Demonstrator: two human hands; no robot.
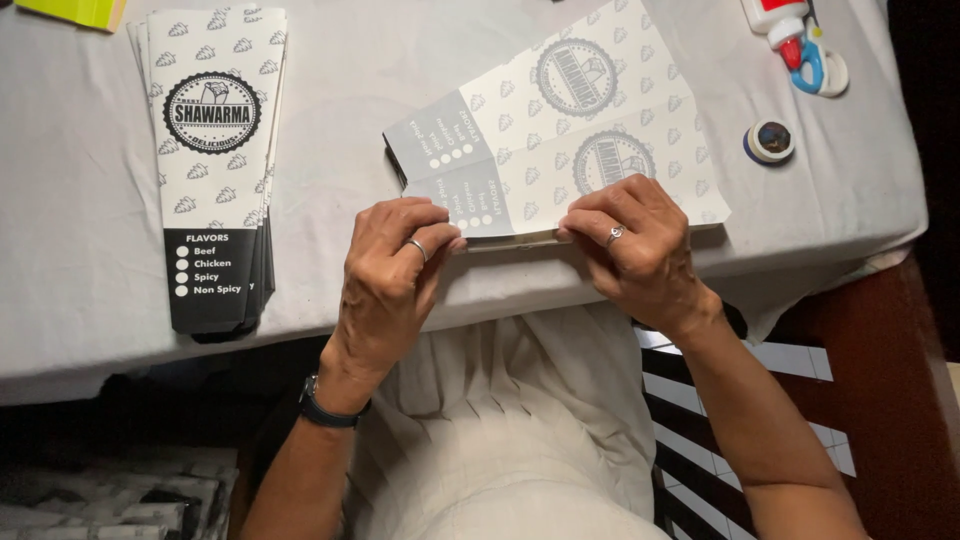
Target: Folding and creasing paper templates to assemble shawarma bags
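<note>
Your left hand (392, 262) and right hand (632, 240) both pinch the near edge of the flat white-and-grey printed paper sleeve (560, 130), fingers closed narrow on its fold, 1 hand at each end. The sleeve lies just beyond your hands, its long axis running left to right, tilted up toward the right, near edge at the rim of the white-clothed table (80, 250). Left sits a stack of matching printed sleeves (215, 160); right, well apart, a small round tin (770, 141) and a red-capped glue bottle (782, 22).
</note>
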